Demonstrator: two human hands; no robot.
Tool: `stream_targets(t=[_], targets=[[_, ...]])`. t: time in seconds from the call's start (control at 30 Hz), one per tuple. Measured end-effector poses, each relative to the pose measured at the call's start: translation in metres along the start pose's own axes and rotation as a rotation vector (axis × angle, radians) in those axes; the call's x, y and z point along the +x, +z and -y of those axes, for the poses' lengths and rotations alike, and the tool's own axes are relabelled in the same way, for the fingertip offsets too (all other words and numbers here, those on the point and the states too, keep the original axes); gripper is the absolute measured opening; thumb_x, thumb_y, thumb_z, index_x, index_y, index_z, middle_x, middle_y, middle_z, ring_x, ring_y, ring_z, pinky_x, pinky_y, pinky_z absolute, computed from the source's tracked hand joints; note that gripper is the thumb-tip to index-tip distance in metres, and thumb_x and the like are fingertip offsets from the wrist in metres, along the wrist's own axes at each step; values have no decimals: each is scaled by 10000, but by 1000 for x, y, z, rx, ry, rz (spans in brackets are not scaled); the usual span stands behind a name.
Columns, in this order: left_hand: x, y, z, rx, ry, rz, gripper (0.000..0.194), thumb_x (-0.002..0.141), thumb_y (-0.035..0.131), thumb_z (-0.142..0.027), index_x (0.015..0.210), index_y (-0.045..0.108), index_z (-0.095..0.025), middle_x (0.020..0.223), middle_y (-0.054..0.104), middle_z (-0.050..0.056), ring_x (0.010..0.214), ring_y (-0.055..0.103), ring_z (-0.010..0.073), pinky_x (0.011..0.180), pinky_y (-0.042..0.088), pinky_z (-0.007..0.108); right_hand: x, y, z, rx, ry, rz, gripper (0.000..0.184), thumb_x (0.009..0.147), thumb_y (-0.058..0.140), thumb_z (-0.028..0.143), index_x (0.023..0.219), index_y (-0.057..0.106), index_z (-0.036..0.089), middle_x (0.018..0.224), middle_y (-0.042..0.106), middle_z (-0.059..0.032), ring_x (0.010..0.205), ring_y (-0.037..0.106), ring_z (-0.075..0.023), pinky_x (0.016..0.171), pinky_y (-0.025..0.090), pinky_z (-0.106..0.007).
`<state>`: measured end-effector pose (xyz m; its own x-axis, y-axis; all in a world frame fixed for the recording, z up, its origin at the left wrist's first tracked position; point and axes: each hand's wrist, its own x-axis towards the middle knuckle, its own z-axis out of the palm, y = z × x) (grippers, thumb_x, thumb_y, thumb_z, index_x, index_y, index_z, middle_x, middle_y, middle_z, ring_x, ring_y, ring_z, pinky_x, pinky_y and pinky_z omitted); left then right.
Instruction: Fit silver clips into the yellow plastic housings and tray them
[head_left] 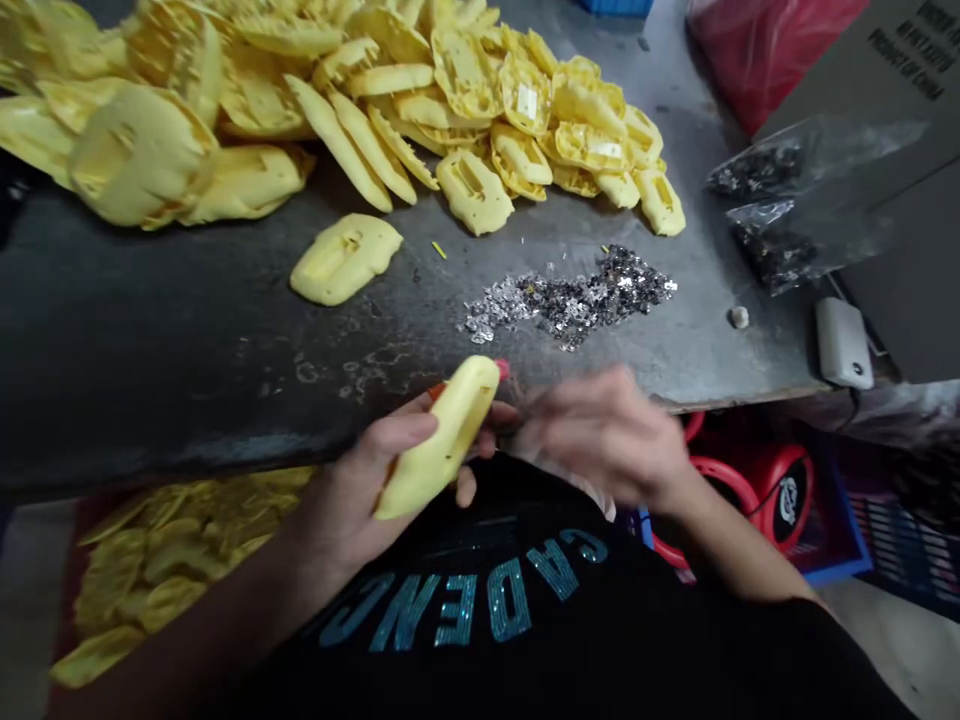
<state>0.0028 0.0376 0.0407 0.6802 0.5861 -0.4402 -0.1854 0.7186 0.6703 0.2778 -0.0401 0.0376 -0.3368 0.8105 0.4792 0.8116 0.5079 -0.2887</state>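
My left hand (371, 465) is closed around a yellow plastic shell (442, 440), which it holds tilted over the table's front edge with a long recess showing on its side. Bits of orange and red show at the fingertips behind the shell. Just to the right, my right hand (611, 435) is smeared by motion; its fingers are too blurred to read. Something pale and thin (592, 488) hangs below it. Beyond both hands lies a heap of small shiny metal pieces (570, 300). A single yellow shell (345, 258) rests on the table to the left.
A large pile of yellow shells (450, 90) covers the back of the dark table (187, 380). Clear bags of metal parts (776, 245) and a white device (844, 342) sit at the right. Below are a bin of shells (172, 560) and a blue crate (844, 540) with red items.
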Motion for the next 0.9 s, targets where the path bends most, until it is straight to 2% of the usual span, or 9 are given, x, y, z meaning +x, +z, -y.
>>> stream_targets(t=[0.03,0.07,0.1,0.17,0.27,0.37,0.5,0.73,0.9], targets=[[3,0,0,-11,6,-37,632,869,814,-497,1430,835,-206,1293,859,136,976,798,287,680,710,335,-15,-4,-26,-35,123,-86,285,1154,626,311,1421,716,355,1359,800,3,1224,741,-210,994,639,-395],[5,0,-1,-23,9,-91,677,845,803,-520,1440,830,-198,1300,852,147,987,786,299,678,726,366,-28,-7,-54,-78,237,-162,257,1156,581,260,1355,732,314,1244,804,-35,1135,744,-228,954,632,-425],[6,0,-2,-32,3,-152,694,841,789,-536,1441,828,-191,1298,848,153,1017,778,314,716,748,409,-40,-9,-81,-127,334,-228,258,1150,547,232,1285,755,301,1143,793,-51,1037,726,-240,909,613,-447],[8,-1,-3,-36,-35,-233,679,842,785,-550,1406,840,-176,1266,852,160,1072,772,347,809,771,506,-54,-12,-128,-200,477,-254,188,1094,644,268,1186,807,288,1029,772,-75,969,690,-267,902,581,-490],[12,-1,-3,-24,-39,-240,699,858,792,-597,1415,830,-176,1317,856,182,1134,786,391,862,767,569,-53,-6,-158,-245,575,-197,229,1007,784,333,1222,842,278,1121,795,-125,1060,683,-337,944,547,-566],[15,1,-1,-18,-19,-230,746,901,755,-653,1474,797,-178,1359,855,203,1096,825,387,773,770,496,-36,6,-138,-188,579,-63,316,997,808,331,1310,825,298,1221,802,-118,1151,686,-360,993,530,-567],[17,3,2,-74,-86,-240,730,948,732,-660,1513,763,-199,1339,867,206,1047,865,363,707,759,429,-29,12,-97,-28,458,85,265,1081,694,294,1309,825,332,1164,816,-71,1123,716,-305,971,507,-477],[17,-4,8,-189,-151,-112,647,982,726,-662,1492,768,-265,1408,856,158,1148,877,352,784,766,447,-61,-5,-82,-155,556,-107,141,1076,730,283,1097,864,321,1046,838,-29,1020,723,-271,934,461,-453],[18,-1,11,-181,-119,-92,605,991,750,-646,1421,821,-226,1347,877,156,1105,885,331,739,759,389,-45,11,-63,-148,462,-57,131,1104,737,344,1190,835,326,1080,831,-20,1018,729,-250,919,461,-437]])
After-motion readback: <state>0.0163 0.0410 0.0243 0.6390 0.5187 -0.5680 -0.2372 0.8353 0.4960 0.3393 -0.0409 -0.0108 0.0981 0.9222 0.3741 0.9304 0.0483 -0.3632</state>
